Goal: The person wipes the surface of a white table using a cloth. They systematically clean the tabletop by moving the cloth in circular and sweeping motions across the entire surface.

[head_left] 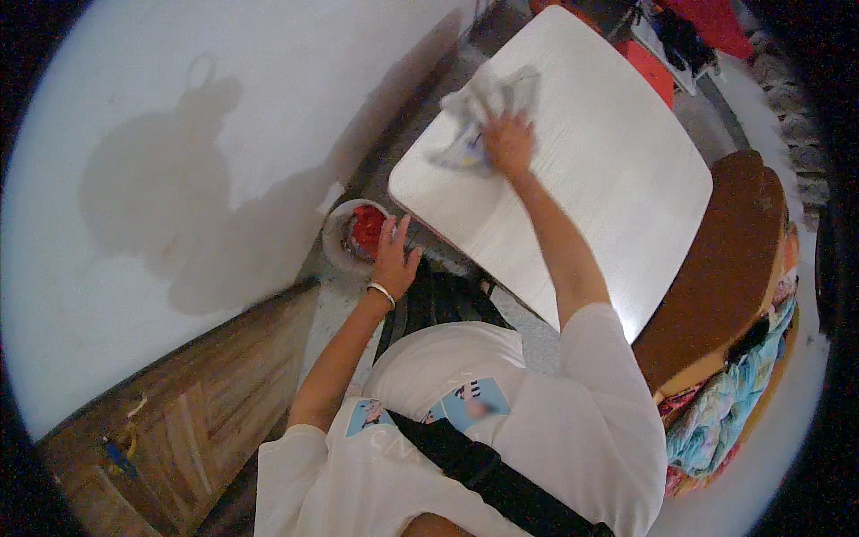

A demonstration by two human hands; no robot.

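Observation:
A pale grey-white cloth (488, 121) lies bunched and spread near the far left corner of a white table (573, 179). My right hand (510, 143) presses on it from above with the arm stretched out; hand and cloth are slightly blurred. My left hand (395, 258), with a bangle at the wrist, hangs by the table's near left edge, fingers apart and nothing in them. Just left of those fingers stands a whitish bucket (335, 240) with something red (367, 228) inside. Whether the left fingertips touch the table edge, I cannot tell.
A white wall (224, 134) runs along the left. Below it is a wood-patterned panel (188, 421). On the right are a brown cushioned piece (725, 268) and folded, patterned bedding (734, 412). Red and dark things (680, 45) stand past the table's far end.

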